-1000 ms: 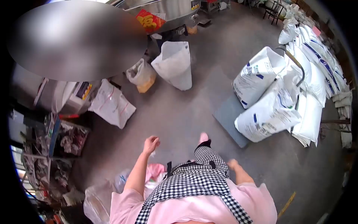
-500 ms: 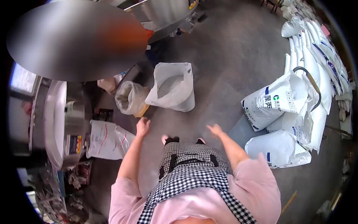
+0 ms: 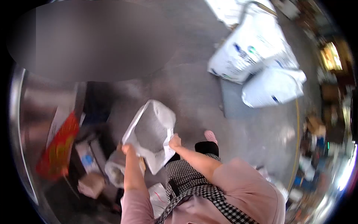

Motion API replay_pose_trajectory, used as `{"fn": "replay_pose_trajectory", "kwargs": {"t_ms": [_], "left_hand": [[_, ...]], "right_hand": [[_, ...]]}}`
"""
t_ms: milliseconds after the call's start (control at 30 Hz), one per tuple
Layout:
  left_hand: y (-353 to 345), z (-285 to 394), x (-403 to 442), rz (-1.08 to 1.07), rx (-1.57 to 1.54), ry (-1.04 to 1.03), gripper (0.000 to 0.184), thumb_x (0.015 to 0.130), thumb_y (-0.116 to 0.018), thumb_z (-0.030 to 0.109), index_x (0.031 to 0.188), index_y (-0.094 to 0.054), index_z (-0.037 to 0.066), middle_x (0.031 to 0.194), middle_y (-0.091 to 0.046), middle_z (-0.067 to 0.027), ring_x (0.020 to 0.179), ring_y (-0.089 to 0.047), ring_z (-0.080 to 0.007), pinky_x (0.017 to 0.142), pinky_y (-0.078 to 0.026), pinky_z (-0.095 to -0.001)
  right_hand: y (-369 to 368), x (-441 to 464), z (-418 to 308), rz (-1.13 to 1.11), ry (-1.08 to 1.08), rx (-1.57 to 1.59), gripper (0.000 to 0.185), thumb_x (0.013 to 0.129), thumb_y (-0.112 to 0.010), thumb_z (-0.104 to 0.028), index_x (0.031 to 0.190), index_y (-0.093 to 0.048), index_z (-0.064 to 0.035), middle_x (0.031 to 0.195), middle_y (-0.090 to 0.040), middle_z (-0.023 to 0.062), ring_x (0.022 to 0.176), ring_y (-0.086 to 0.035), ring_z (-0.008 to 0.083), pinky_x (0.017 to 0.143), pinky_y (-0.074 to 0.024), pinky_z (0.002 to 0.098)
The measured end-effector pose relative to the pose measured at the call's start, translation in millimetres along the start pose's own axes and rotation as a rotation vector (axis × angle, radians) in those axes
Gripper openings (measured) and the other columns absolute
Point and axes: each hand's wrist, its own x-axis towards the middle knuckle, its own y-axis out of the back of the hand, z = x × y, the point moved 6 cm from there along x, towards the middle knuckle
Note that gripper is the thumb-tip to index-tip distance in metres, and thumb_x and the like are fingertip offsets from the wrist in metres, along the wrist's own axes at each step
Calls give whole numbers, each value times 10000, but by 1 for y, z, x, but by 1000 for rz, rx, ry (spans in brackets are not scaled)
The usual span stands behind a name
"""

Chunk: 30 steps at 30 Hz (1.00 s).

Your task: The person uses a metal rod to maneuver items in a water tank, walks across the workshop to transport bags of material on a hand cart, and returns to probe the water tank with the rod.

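Note:
A white open-topped sack (image 3: pixel 158 160) stands in front of me, its mouth tilted up toward the camera. Pale loose material, too blurred to name, shows inside it. My left hand (image 3: pixel 128 148) is closed on the left part of the sack's rim. On the opposite side, my right hand (image 3: pixel 175 142) grips the rim too, with fingers wrapped round the edge. A smaller whitish bag (image 3: pixel 115 171) sits beside my left forearm, partly hidden by it.
Filled white sacks with blue print (image 3: pixel 250 48) stand at the upper right, by a blue-grey platform (image 3: pixel 238 99). Left of me are a red packet (image 3: pixel 61 149), a brown carton (image 3: pixel 91 184) and metal equipment (image 3: pixel 41 100). A flat white bag (image 3: pixel 158 198) lies near my left side.
Both hands were apart from the sack and now grip its rim. My body and view have turned left, and one foot has stepped out to the right.

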Motion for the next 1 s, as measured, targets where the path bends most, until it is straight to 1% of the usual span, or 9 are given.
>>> {"fn": "replay_pose_trajectory", "kwargs": {"t_ms": [100,167,233,267,467,667,733,900,1000], "left_hand": [[4,16,-32,-5,-95,55,196,809,-548,234,970,-652,190,1059,-601,1,931,-582,-103,655,-485,-282],[-24,22,-11,155,-91,184,295,784,-589,234,1033,-602,76,993,-618,-97,880,-611,-212,659,-489,-338],[-21,21,-67,694,-1107,422,450,775,-605,279,1086,-502,-29,906,-610,-202,854,-594,-342,711,-468,-415],[9,32,-110,628,-1179,207,569,760,-623,332,1114,-422,-65,854,-585,-269,849,-556,-427,758,-440,-455],[-63,-9,-27,293,-892,129,408,644,-713,261,832,-585,-77,812,-606,-250,816,-597,-374,720,-477,-416],[54,33,-63,388,-925,157,186,618,-569,31,762,-595,-84,796,-603,-266,817,-596,-383,710,-478,-412],[103,38,-77,512,-889,108,159,611,-530,6,726,-582,-91,769,-600,-268,781,-595,-401,676,-474,-418],[182,76,-117,562,-1020,-297,129,570,-517,5,628,-504,-110,637,-552,-266,706,-604,-369,605,-445,-402],[252,100,-208,627,-900,-348,93,573,-500,-19,630,-535,-84,539,-528,-102,562,-544,-190,512,-413,-345]], "right_hand": [[8,9,49,94,-192,91,317,782,-424,-90,1037,-393,95,988,-535,327,947,-528,443,828,-428,467],[13,-9,43,96,-138,10,300,774,-452,-96,1017,-381,66,928,-549,321,911,-544,441,790,-452,464],[11,-23,41,107,-113,-42,311,775,-468,-114,1018,-377,57,913,-560,307,892,-556,434,779,-461,459],[11,-39,30,1,-42,-115,323,767,-486,-119,1025,-390,51,901,-570,292,878,-565,424,766,-466,458],[-3,-19,37,-121,68,-92,297,717,-502,-68,998,-510,28,894,-589,255,867,-584,384,748,-472,448],[-21,56,91,-256,123,-63,276,715,-480,-49,968,-582,-10,894,-597,241,884,-581,381,774,-467,438],[54,90,76,-202,178,9,189,647,-523,-35,789,-629,33,816,-600,256,793,-605,382,695,-497,443],[236,125,66,-134,287,-100,206,623,-538,-43,792,-630,28,829,-609,234,813,-613,356,695,-502,412],[315,59,105,-97,252,188,280,645,-503,-98,879,-614,8,891,-591,248,884,-581,355,773,-458,397]]}}
